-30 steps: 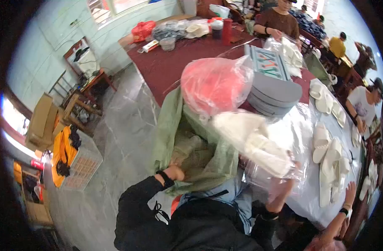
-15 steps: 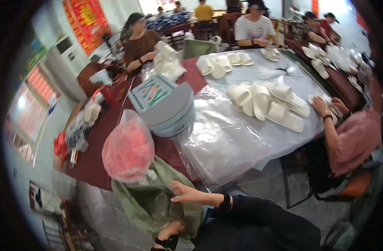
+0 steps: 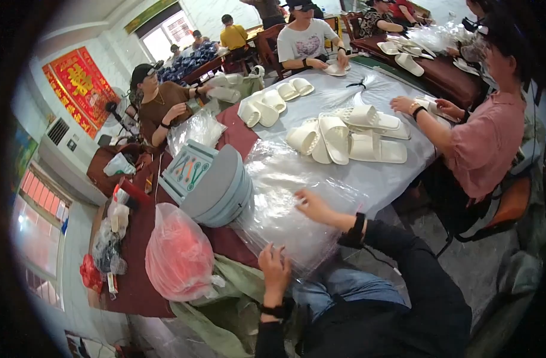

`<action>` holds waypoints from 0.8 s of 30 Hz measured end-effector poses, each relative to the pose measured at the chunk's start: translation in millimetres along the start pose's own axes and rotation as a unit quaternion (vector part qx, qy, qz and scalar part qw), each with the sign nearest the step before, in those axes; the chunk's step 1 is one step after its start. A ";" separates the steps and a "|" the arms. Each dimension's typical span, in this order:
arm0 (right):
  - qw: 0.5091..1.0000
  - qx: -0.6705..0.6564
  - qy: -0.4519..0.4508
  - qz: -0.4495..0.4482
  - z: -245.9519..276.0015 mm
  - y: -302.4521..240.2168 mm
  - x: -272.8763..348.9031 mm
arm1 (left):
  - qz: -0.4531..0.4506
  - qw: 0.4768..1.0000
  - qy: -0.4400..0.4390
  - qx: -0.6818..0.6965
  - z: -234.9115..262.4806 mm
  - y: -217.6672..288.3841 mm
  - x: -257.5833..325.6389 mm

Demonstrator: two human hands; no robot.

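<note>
The view is swung round since the earlier frame. The right hand (image 3: 313, 206), now lifted onto the table (image 3: 398, 179), is laid with loosely spread fingers on the clear bags (image 3: 285, 197). The left hand (image 3: 274, 267), raised from the lap, is pinching the stack's near edge. White slippers (image 3: 344, 134) are seen well beyond.

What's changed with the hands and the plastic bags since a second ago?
The right hand has moved onto the stack of clear plastic bags; the left hand now grips its near edge. The white slippers and the pink bag are unmoved on the table.
</note>
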State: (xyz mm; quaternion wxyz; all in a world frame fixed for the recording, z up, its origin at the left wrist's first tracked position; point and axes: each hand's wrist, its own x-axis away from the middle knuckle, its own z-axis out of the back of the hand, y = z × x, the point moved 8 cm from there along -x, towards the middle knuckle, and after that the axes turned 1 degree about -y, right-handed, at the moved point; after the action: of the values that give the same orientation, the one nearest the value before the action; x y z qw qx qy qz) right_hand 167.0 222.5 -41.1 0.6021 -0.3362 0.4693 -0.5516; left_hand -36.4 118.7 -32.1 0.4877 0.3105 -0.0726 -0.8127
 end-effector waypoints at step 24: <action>0.932 -0.207 0.174 -0.243 190.6 131.0 -44.6 | 0.049 0.993 -0.017 -0.103 -53.3 -18.7 -26.2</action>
State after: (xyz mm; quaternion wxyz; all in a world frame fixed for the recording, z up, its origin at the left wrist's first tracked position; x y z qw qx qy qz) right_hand 393.3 266.4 -89.8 0.2756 -0.4558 0.5745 -0.6215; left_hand -11.1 160.1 -71.1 0.5551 0.2403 -0.0118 -0.7963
